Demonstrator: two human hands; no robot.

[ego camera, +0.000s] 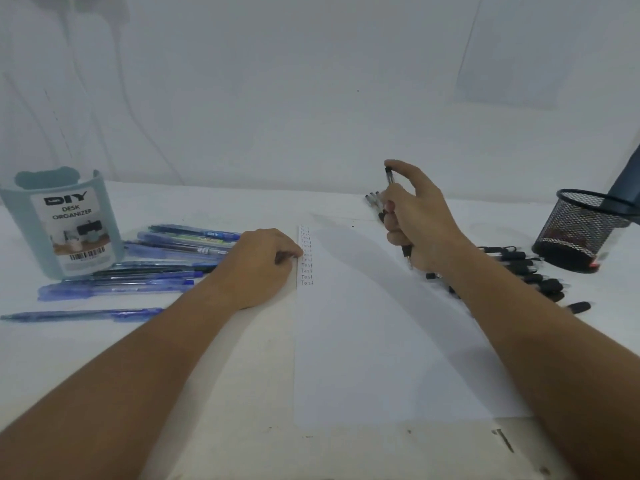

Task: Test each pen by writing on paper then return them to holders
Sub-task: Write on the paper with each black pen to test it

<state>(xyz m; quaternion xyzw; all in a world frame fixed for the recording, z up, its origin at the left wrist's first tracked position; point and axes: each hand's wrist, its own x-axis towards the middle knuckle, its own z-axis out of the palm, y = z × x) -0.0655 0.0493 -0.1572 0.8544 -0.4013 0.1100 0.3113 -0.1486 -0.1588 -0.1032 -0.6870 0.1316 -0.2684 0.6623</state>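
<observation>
The left hand [266, 261] lies on the sheet of paper [374, 341], fingers loosely curled on its left edge beside the column of "Test" words, gripping nothing. Right of it, the right hand [414, 216] grips a black pen [390, 176] nearly upright above the paper, thumb on its top; the writing column lies down-left of its tip.

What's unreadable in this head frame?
- Black pen: middle of its barrel hidden in the right hand.
- Upper "Test" lines on the paper: too small and faint.
- Mesh holder: mesh hides its contents; a dark object crosses its rim.
- Blue pens: ends behind the left hand.
</observation>
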